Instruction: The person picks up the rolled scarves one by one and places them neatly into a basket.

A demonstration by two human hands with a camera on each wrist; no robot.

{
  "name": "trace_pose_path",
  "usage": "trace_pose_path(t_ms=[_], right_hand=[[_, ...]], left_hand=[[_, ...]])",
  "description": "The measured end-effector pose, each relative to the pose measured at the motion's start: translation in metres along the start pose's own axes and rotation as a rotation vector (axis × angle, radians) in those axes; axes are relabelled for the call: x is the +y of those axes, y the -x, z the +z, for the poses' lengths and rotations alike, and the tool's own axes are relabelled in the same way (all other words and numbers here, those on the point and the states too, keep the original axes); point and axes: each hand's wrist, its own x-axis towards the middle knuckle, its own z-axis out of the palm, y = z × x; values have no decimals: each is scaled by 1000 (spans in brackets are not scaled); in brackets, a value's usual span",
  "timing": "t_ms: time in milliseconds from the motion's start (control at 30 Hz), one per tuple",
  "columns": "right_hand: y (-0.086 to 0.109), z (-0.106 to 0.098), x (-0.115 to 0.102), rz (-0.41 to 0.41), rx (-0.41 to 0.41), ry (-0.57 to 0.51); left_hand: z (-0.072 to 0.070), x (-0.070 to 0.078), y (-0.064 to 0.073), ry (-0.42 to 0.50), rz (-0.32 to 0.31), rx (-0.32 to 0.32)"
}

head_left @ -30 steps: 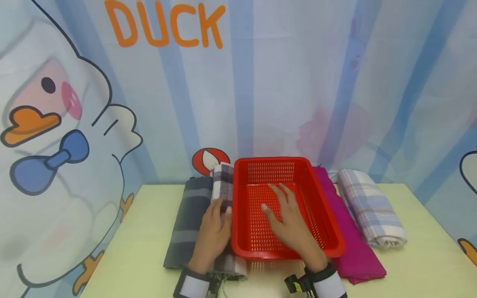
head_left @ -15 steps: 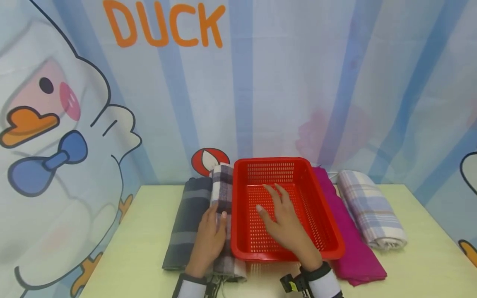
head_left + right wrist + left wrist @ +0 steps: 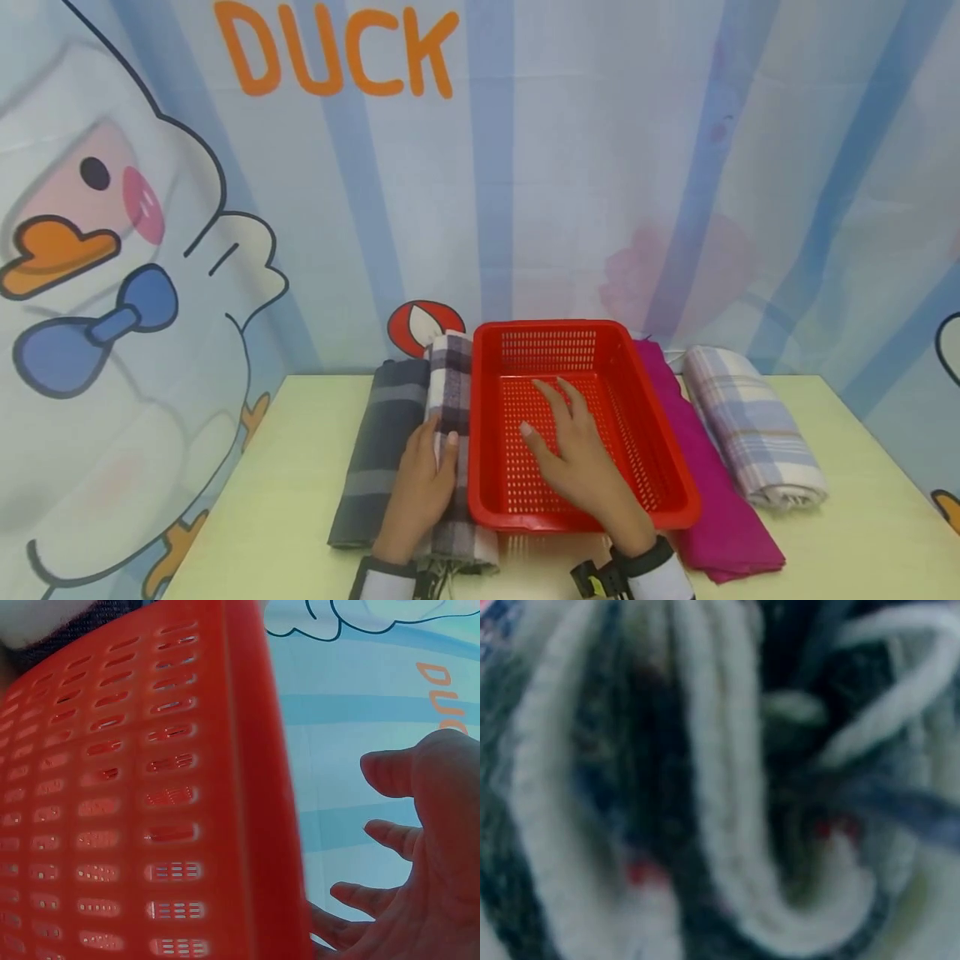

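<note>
In the head view, a red perforated plastic basket (image 3: 480, 392) stands mid-table. My right hand (image 3: 591, 471) hovers over it, its fingers spread and slightly bent, holding nothing. The right wrist view has the basket's wall (image 3: 251, 787) close up, with the right hand (image 3: 431, 877) off to one side, thumb and fingers apart. My left hand (image 3: 416, 496) rests along a folded purple-and-white checked cloth (image 3: 454, 400) left of the basket, fingers fairly straight. Blurred folded edges of cloth (image 3: 727, 765) fill the left wrist view; no fingers show there.
Left of the checked cloth lies a dark grey striped folded cloth (image 3: 390, 425). Along the basket's right side is a magenta folded cloth (image 3: 720, 508), and farther right a rolled white-and-blue plaid cloth (image 3: 757, 433). A printed duck curtain (image 3: 555, 208) hangs behind the pale table (image 3: 262, 483).
The left hand has drawn back slightly toward me along the checked cloth. My right hand has shifted only slightly over the basket. The cloths and basket stay put.
</note>
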Motion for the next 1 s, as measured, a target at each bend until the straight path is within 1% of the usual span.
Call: trace_pose_path(t_ms=[167,367,633,767,900,1000], right_hand=[[0,-1,-1,6,-14,4],[0,-2,-1,-14,-1,17],[1,0,-4,-41,19,41],[1,1,-5,-53,25,45],[4,2,-5,-61,32,46],[5,8,-7,-62,38,40]], left_hand=[[-4,-1,0,2,3,-9],[-2,-4,-1,6,0,-16],[-6,-5,-2,14,-33,-65],[-5,-6,-2,3,-51,-80],[0,-6,-1,23,-40,-90],[-4,-7,0,23,-24,-103]])
